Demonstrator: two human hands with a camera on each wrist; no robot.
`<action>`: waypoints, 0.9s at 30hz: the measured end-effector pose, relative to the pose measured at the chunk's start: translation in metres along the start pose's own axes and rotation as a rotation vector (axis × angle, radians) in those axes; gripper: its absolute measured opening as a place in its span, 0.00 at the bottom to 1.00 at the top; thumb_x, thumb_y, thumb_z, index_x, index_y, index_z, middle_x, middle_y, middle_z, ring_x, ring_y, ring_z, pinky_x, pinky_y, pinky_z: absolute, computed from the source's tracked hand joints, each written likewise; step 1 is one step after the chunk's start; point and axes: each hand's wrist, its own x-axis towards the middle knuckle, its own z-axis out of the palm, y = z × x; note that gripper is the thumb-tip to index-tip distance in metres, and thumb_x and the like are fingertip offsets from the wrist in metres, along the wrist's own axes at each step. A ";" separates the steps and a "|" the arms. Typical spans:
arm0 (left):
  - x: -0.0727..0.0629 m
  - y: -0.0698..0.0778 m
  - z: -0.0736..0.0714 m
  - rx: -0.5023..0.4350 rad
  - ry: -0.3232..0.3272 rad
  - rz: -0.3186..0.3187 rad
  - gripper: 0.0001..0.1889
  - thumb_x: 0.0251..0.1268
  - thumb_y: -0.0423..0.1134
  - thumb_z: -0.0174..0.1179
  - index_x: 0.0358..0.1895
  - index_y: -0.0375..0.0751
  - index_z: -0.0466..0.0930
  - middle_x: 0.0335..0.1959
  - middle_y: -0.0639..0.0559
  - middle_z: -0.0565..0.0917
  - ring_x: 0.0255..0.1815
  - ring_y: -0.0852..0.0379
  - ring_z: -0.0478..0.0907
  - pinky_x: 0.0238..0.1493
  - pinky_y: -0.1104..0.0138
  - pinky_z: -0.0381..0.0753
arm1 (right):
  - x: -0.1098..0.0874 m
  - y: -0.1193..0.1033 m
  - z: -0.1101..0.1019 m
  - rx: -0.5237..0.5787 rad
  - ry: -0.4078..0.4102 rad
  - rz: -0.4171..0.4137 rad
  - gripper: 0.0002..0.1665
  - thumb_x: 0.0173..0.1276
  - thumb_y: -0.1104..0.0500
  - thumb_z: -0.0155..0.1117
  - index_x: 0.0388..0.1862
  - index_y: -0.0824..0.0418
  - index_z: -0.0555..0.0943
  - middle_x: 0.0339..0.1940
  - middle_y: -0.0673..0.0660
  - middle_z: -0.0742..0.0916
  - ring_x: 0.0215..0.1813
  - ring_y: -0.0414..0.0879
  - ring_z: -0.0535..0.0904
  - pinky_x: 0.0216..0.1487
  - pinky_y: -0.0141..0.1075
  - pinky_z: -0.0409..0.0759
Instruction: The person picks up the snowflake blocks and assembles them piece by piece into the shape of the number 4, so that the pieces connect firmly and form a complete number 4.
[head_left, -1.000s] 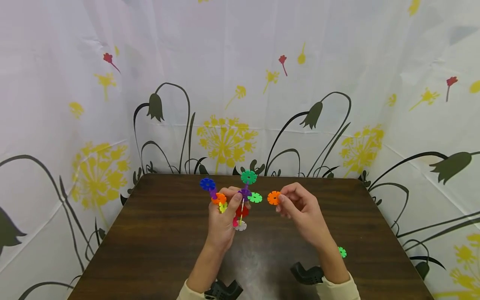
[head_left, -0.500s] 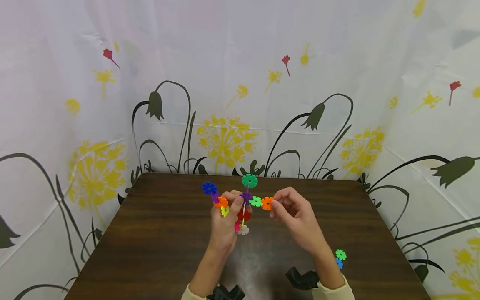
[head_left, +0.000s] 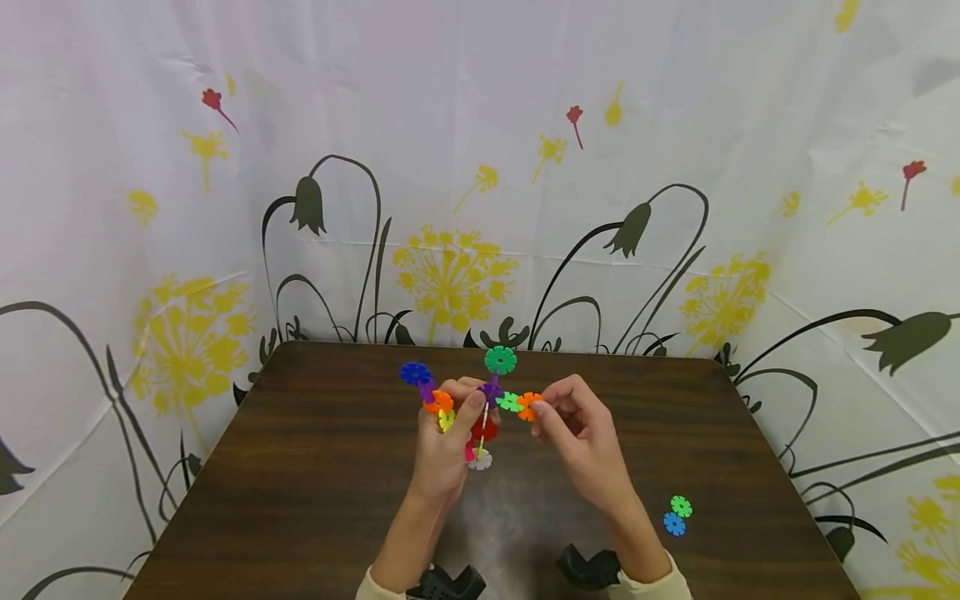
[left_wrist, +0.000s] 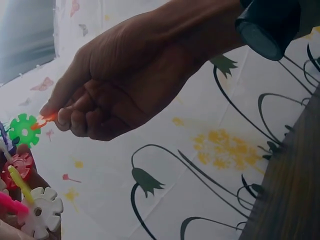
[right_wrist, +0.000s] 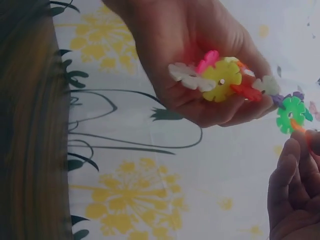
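My left hand (head_left: 442, 454) grips a cluster of joined plastic snowflake discs above the table. A dark green disc (head_left: 500, 360) tops it, a blue disc (head_left: 415, 373) juts out left, and a white disc (right_wrist: 185, 77) hangs below. Purple, red, pink and yellow discs are partly hidden by the fingers. From the cluster's right side sticks a light green disc (left_wrist: 24, 131). Between thumb and fingertips, my right hand (head_left: 588, 442) pinches an orange disc (head_left: 528, 406). Its edge meets the light green disc's edge, crosswise in the left wrist view; how deep the slots engage I cannot tell.
Two loose discs, a green one (head_left: 681, 506) and a blue one (head_left: 674, 524), lie on the dark wooden table (head_left: 300, 500) at the right. Behind the table hangs a white curtain (head_left: 480, 167) printed with flowers. A black wrist camera (head_left: 588, 568) sits on each wrist.
My right hand has moved left, bringing the orange disc from apart into contact with the light green disc. The loose blue disc has come into view from behind the right forearm.
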 end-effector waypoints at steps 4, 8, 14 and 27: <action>0.000 0.001 0.003 0.012 0.055 -0.063 0.08 0.84 0.32 0.56 0.47 0.48 0.84 0.42 0.54 0.88 0.36 0.57 0.89 0.46 0.64 0.91 | 0.001 0.004 -0.002 -0.032 -0.002 0.055 0.05 0.80 0.68 0.63 0.50 0.61 0.78 0.31 0.58 0.86 0.31 0.50 0.83 0.35 0.34 0.87; -0.001 -0.001 0.003 0.065 0.104 -0.177 0.04 0.85 0.37 0.56 0.54 0.47 0.78 0.40 0.54 0.88 0.35 0.57 0.90 0.45 0.61 0.92 | -0.001 0.014 -0.014 -0.065 -0.065 0.119 0.05 0.86 0.63 0.55 0.51 0.58 0.80 0.32 0.56 0.87 0.33 0.50 0.83 0.38 0.36 0.87; -0.001 -0.003 -0.003 0.024 0.027 -0.311 0.06 0.84 0.35 0.54 0.56 0.44 0.71 0.41 0.51 0.86 0.37 0.58 0.88 0.44 0.62 0.92 | -0.021 0.039 -0.060 -0.206 -0.077 0.233 0.12 0.90 0.56 0.51 0.46 0.54 0.82 0.30 0.55 0.84 0.31 0.51 0.80 0.34 0.37 0.81; 0.005 -0.003 -0.009 0.023 0.006 -0.338 0.05 0.81 0.34 0.62 0.53 0.43 0.82 0.43 0.53 0.88 0.46 0.57 0.88 0.57 0.65 0.88 | -0.115 0.083 -0.177 -0.683 -0.226 0.868 0.23 0.82 0.43 0.63 0.58 0.62 0.80 0.45 0.56 0.89 0.43 0.47 0.84 0.42 0.45 0.82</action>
